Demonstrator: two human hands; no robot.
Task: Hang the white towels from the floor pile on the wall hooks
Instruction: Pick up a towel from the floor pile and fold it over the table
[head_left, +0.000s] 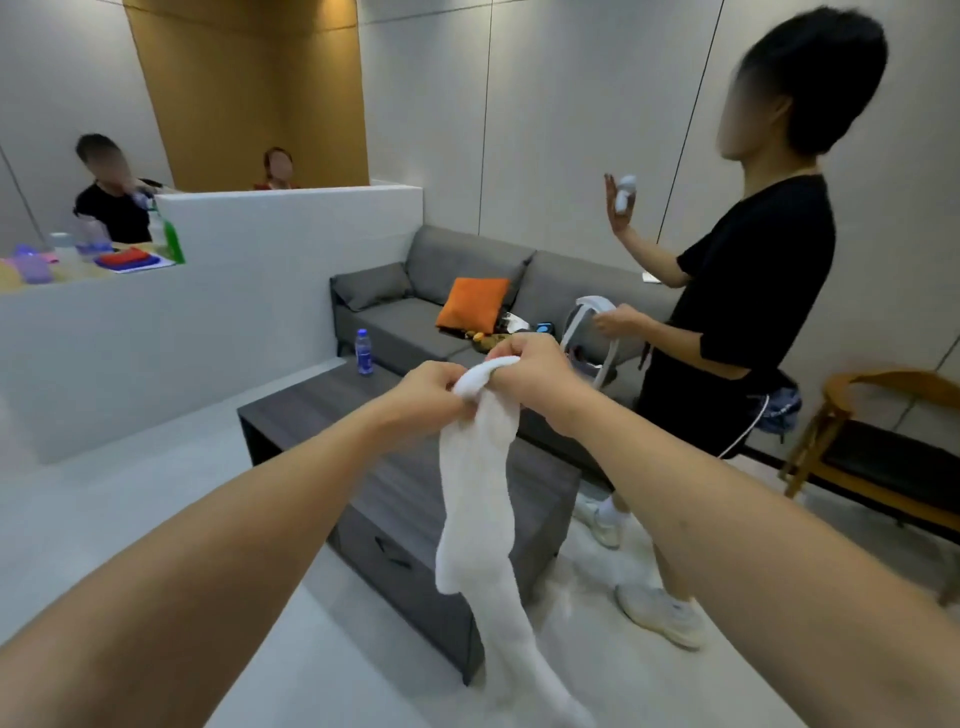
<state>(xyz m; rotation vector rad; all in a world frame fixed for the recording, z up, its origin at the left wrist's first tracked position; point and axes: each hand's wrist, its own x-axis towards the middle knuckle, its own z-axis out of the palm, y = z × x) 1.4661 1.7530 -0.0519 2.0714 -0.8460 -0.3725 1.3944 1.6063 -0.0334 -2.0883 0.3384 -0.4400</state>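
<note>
- A white towel (478, 499) is held up in the air in front of the wearer, above a dark grey counter (415, 467) and a pale floor (156, 509).
- The left hand (431, 389) is curled round the bunched top edge of the towel, fingers closed on the cloth.
- The right hand (530, 364) grips the same top edge just beside the left one; the cloth loops over its fingers in a thick, rolled fold.
- Both hands touch the towel at its top, close together, with both forearms stretched forward.
- Below the hands the towel hangs straight down as one long, narrow, crumpled strip, wider in the middle and tapering to a thin tail that runs out of the bottom of the view.
- Its surface looks soft and slightly fuzzy, plain white with no visible pattern.
- A plastic bottle (364, 352) with a blue cap and label stands upright on the far corner of the counter.
- Behind the counter is a grey sofa (467, 270) with an orange cushion (472, 310) leaning on its back.
- A person in a black shirt (753, 291) stands at right, one hand raised holding a small white thing, the other holding a white headset.
- A wooden chair (883, 457) with a dark seat stands at the right edge.
</note>
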